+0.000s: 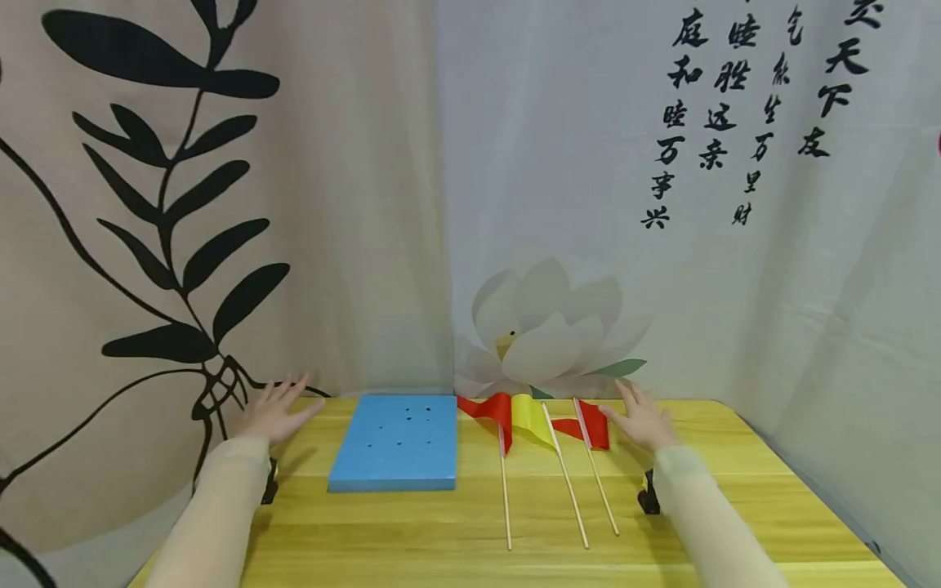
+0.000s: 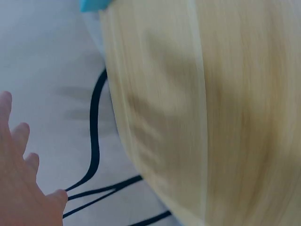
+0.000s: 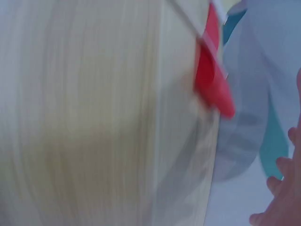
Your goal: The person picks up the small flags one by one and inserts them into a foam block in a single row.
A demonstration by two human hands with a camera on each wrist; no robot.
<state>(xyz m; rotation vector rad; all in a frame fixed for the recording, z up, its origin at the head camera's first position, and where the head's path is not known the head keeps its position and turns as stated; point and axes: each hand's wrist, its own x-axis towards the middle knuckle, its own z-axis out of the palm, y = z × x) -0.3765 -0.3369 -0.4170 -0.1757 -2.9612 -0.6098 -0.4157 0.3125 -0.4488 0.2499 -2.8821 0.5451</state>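
My left hand (image 1: 275,415) is held over the left side of the table with its fingers spread, holding nothing. To its right lies a blue board (image 1: 404,457) with several small holes in its top. Over the right side, my right hand (image 1: 643,416) is also spread and bare, nearest to a red flag (image 1: 597,425) on a thin stick. Left of that flag lie a yellow flag (image 1: 531,418) and another red flag (image 1: 494,411), their sticks pointing toward me. In the right wrist view the nearest red flag (image 3: 214,87) looks blurred.
The wooden table (image 1: 353,539) has rounded far corners. Right behind it hangs a pale curtain (image 1: 367,204) printed with dark leaves, a lotus and black characters. A dark wrist camera (image 1: 648,494) sits under the right wrist, and another (image 1: 269,482) under the left.
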